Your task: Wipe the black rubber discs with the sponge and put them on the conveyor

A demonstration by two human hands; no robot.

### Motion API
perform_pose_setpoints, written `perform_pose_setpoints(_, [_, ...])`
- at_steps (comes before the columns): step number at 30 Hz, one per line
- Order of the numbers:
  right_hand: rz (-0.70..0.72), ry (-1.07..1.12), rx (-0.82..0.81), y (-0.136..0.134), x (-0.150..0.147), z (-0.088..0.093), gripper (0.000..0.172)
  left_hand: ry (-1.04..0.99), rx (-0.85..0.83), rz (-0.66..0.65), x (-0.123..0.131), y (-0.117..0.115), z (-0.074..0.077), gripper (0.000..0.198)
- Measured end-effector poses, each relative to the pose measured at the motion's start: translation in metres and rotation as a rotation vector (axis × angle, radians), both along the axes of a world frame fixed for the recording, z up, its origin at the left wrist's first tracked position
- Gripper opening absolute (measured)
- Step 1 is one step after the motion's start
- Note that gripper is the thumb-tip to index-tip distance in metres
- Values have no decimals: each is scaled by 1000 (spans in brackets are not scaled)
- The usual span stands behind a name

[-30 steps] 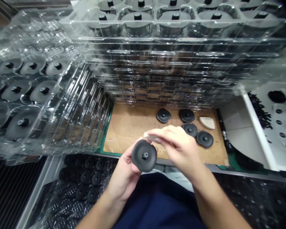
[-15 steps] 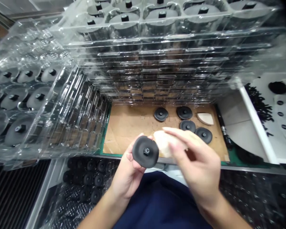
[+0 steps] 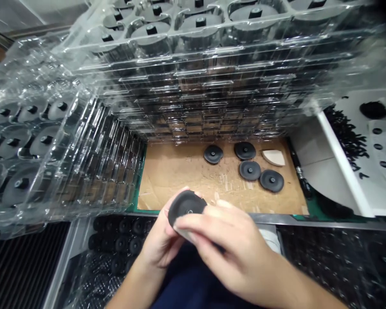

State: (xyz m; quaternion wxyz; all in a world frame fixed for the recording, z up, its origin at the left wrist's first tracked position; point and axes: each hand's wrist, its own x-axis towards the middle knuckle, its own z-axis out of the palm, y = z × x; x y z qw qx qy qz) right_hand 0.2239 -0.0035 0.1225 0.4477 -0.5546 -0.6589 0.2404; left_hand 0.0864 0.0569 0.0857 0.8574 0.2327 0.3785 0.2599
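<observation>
My left hand (image 3: 161, 240) is closed around a black round disc (image 3: 182, 204) with a small central stud, holding it tilted in front of my body. Over the disc's near rim bends my right hand (image 3: 234, 244), its fingers closed on a cream-white pad (image 3: 185, 233). Most of that pad is hidden behind the fingers; a pale edge shows against the disc's lower side. Beyond the hands, a similar black disc (image 3: 213, 154) lies on a cardboard sheet (image 3: 170, 171), with several more to its right. A cream wedge-shaped piece (image 3: 274, 157) rests beside them.
Tall stacks of clear plastic trays (image 3: 199, 86) holding black discs rise at the back and left. On the right, a white panel (image 3: 344, 159) borders a surface with a pile of small black parts (image 3: 347, 137). More trayed discs (image 3: 120, 244) sit below the bench edge.
My right hand has moved left and down, bringing the cream pad onto the disc's near rim. The disc has tilted in my left hand. The view has shifted slightly.
</observation>
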Motion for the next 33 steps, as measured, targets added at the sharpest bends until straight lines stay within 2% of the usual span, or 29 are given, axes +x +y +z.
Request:
perform_pose_setpoints(1, [14,7,-61,-5,4,0,20,1,-1,-2,-1,1,0,58])
perform_pose_setpoints(3, [-78,-51,-152,-14,11,2,19,-4,-21,-17,0,1,0,59])
perform_pose_setpoints(6, [-238,-230,-70,-12,16,5,24,-53,-80,-38,6,0,0,57])
perform_pose_setpoints(7, [-210,-267,1,-7,18,6,28,-72,-104,-69,8,-1,0,53])
perform_pose_setpoints(9, [-16,-255,118,4,23,5,34,-103,-138,-154,10,-2,2,43])
perform_pose_setpoints(11, [115,-210,147,14,30,0,33,-126,-143,-210,9,-2,3,38])
perform_pose_setpoints(12, [95,-195,126,17,34,-5,31,-143,-142,-214,8,-2,3,41])
perform_pose_setpoints(14, [-87,-132,35,15,40,-18,26,-186,-151,-194,4,-1,1,50])
perform_pose_setpoints(17, [-310,105,-182,-2,40,-43,22,-247,-165,-193,1,0,0,50])
perform_pose_setpoints(21, [-327,236,-469,-31,27,-77,23,-266,-161,-199,5,1,1,41])
perform_pose_setpoints(25, [-343,230,-505,-44,23,-95,23,-257,-155,-215,8,2,3,40])
perform_pose_setpoints(28, [-391,227,-490,-43,29,-84,23,-241,-159,-210,6,1,4,43])
perform_pose_setpoints(31, [-477,205,-346,-36,31,-50,20,-248,-182,-224,6,-1,5,44])
perform_pose_setpoints(33, [-405,131,-144,-29,29,-23,22,-243,-206,-237,8,-3,6,38])
